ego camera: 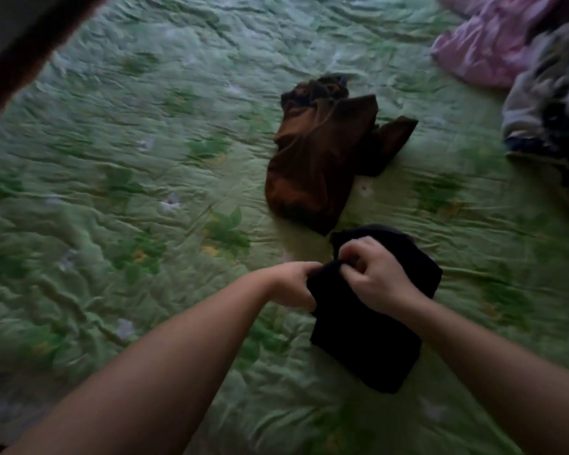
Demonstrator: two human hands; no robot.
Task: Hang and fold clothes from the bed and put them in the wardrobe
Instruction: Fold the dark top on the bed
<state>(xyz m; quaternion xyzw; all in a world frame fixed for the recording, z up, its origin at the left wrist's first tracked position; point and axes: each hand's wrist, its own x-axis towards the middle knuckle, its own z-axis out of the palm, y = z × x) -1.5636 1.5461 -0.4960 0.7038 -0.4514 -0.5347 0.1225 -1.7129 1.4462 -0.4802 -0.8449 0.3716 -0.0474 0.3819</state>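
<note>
Folding step: our left hand (293, 284) and right hand (375, 274) each pinch the black garment (368, 339) (bed (112, 192) beneath); next, square its edge.

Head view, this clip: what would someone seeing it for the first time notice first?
Low and right of centre, the left hand and right hand pinch the top edge of a black garment over the green floral bedspread. Just beyond it lies a brown garment, loosely folded. At the far right sit a crumpled pink cloth and a grey and dark clothes heap.
</note>
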